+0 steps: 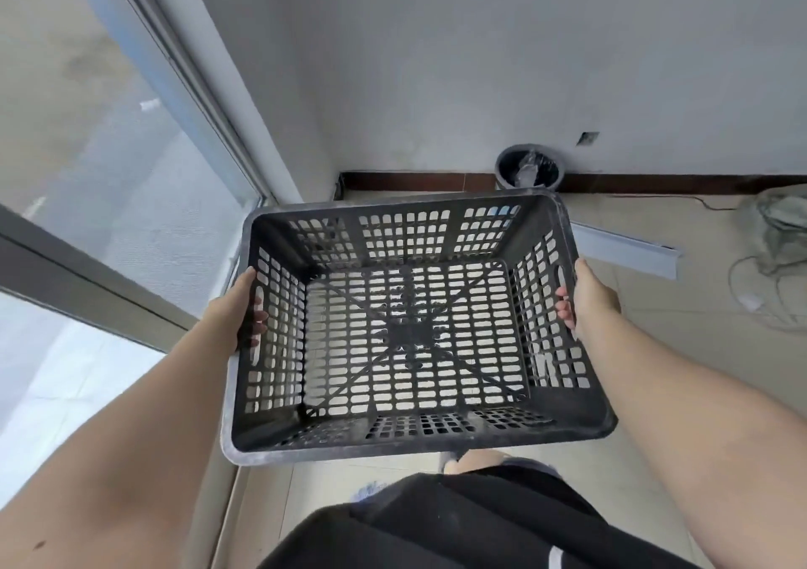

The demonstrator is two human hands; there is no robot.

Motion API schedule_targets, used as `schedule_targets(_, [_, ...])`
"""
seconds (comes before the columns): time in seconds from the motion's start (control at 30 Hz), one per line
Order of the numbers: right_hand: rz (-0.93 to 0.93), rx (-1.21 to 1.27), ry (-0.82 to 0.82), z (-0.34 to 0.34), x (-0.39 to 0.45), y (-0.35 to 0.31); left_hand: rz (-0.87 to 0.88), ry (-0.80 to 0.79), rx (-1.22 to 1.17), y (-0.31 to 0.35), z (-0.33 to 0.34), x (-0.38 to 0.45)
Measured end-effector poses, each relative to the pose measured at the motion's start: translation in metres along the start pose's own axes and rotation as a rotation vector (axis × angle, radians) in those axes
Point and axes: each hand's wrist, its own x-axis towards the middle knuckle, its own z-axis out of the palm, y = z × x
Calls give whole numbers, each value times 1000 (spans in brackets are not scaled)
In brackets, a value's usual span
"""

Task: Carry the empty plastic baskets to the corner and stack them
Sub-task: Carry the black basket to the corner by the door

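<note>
An empty black plastic basket (pixel 563 398) with perforated walls and floor hangs in the air in front of me, its open top facing me. My left hand (pixel 238 308) grips its left wall, fingers hooked through the handle slot. My right hand (pixel 587 300) grips the right wall the same way, fingertips showing inside the basket. Through the holes I see the pale tiled floor below. The room's corner (pixel 338 184) lies just beyond the basket's far rim.
A large window (pixel 109 166) runs along the left. A small dark bin (pixel 528 166) with a plastic liner stands against the white back wall. A grey metal strip (pixel 629 247) lies on the floor at right, near a fan (pixel 781 223) and its cable.
</note>
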Motion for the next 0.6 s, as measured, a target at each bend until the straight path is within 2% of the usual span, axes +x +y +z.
schedule_targets(0.23, [14,7,-7,47,61,-83,10,77,-16,81,38,52])
schedule_targets(0.6, [42,18,33,154,155,-193,46,41,-73,209,87,180])
